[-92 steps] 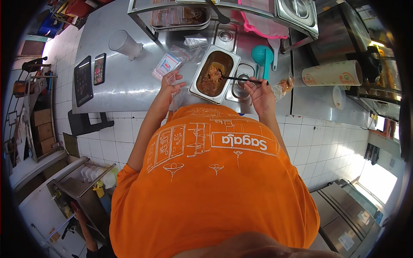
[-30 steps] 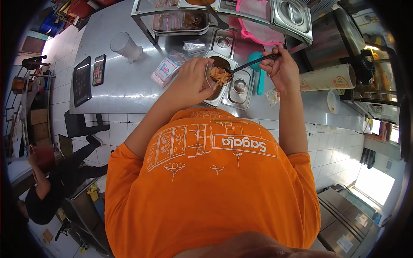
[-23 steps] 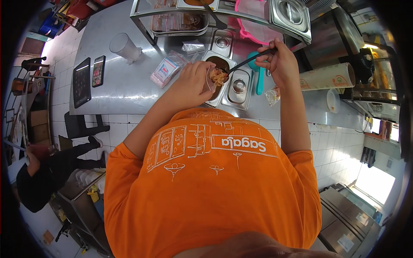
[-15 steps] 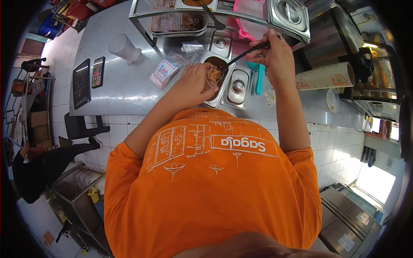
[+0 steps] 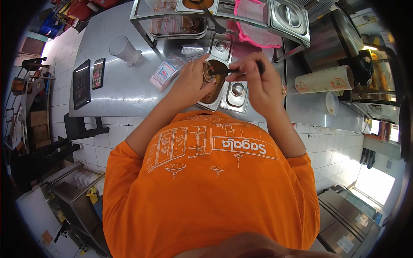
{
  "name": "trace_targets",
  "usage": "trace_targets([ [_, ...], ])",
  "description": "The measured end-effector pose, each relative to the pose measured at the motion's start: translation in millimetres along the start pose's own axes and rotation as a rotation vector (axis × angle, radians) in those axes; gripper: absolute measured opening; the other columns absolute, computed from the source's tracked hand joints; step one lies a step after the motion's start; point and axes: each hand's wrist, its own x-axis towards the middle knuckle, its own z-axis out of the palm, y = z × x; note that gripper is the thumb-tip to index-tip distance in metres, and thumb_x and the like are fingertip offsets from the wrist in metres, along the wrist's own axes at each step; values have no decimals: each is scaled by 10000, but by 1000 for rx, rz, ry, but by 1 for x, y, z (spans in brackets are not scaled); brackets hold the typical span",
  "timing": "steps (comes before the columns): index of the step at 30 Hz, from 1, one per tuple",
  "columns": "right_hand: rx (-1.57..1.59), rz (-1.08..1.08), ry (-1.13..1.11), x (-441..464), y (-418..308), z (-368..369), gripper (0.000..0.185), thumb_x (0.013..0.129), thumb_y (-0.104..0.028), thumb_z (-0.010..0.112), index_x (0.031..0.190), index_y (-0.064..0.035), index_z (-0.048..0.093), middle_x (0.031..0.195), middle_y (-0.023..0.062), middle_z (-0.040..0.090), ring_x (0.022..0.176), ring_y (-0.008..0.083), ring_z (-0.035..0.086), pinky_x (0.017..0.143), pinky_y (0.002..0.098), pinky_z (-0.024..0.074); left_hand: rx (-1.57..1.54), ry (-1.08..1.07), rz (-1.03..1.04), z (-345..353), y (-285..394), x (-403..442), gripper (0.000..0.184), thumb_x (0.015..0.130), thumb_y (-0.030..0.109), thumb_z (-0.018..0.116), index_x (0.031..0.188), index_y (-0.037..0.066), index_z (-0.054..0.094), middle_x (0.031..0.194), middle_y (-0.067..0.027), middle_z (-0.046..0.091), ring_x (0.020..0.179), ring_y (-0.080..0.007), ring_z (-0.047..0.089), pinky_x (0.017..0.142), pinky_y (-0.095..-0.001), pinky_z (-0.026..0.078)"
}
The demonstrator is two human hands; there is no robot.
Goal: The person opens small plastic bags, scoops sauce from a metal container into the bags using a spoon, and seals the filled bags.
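My left hand [image 5: 191,84] is closed around a small clear plastic bag [image 5: 207,74] with its mouth open, held over a steel food pan [image 5: 210,107]. Brown chunky food [image 5: 211,93] sits in that pan. Gripped in my right hand [image 5: 258,84] is a long-handled black spoon [image 5: 228,72]; its head points into the bag's mouth and is partly hidden. Two lidded steel pans adjoin the open one, a near one [image 5: 235,95] and a far one [image 5: 221,45]. A pack of plastic bags [image 5: 164,75] lies left of my left hand.
A steel shelf [image 5: 167,16] holding trays and a pink basket [image 5: 254,38] overhangs the far side. To the left are a tablet [image 5: 81,84], a phone [image 5: 98,73] and a plastic cup [image 5: 124,50]. A printed roll [image 5: 325,78] and a white lid [image 5: 331,103] lie right.
My right hand has come down and left, bringing the spoon's head to the bag's mouth. The bag has tilted in my left hand. A turquoise utensil is now hidden behind my right hand.
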Motion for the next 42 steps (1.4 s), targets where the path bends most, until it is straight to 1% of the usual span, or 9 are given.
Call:
trace_targets([
  [7,-397,-308,-325,-8,-20,1,136,885,-17,580,1012,-7,534,983,109,635,915,196,619,761,288,502,-272,179,-11,-1,4,11,811,762,152,675,1408,-59,232,1068,-151,537,975,-310,520,907,-409,393],
  [10,-146,-105,-252,-15,-22,0,180,861,-48,623,1010,-27,525,993,96,600,940,249,626,776,330,496,-307,236,-26,0,-2,14,839,750,148,684,1415,-58,216,1066,-140,542,965,-298,524,906,-399,397],
  [17,-145,-216,103,-18,-5,3,235,904,13,511,1101,-17,387,964,107,639,859,143,626,741,265,507,-287,312,33,-2,7,20,840,760,178,714,1407,-54,230,1104,-146,569,1004,-296,551,901,-398,409],
  [26,-304,-104,-91,-21,-13,3,194,900,20,504,1082,-12,447,966,100,645,859,134,631,758,276,506,-420,264,-135,-1,9,21,691,690,107,732,1293,19,407,958,-113,644,783,-255,641,714,-339,499],
  [28,-200,-196,10,-22,-7,4,190,901,15,497,1082,-15,444,962,100,647,855,134,633,749,277,505,-483,276,-135,3,5,20,661,682,99,724,1270,35,429,947,-111,647,772,-251,645,696,-333,504],
  [35,-12,-306,110,-14,11,-11,199,913,18,436,1106,-18,404,946,119,651,824,128,625,744,265,488,-502,240,-163,-3,11,19,551,726,126,727,1205,38,470,937,-116,634,794,-205,646,724,-299,497],
  [38,33,-83,64,-16,4,-14,191,919,-1,410,1107,-10,385,935,146,648,832,157,624,770,277,483,-526,185,-182,0,9,18,471,752,122,731,1148,34,493,946,-91,615,809,-150,622,727,-272,487],
  [41,135,-300,70,-12,13,-25,186,909,-14,388,1093,-11,365,928,184,641,854,207,629,794,315,497,-571,102,-237,1,4,19,396,783,92,723,1107,37,501,997,-58,582,830,-76,574,731,-221,471],
  [42,178,-237,72,-10,12,-25,188,905,-18,381,1091,-13,357,925,198,638,857,224,629,805,335,501,-565,84,-241,0,5,19,387,785,99,727,1094,36,503,996,-55,581,826,-68,571,729,-219,471],
])
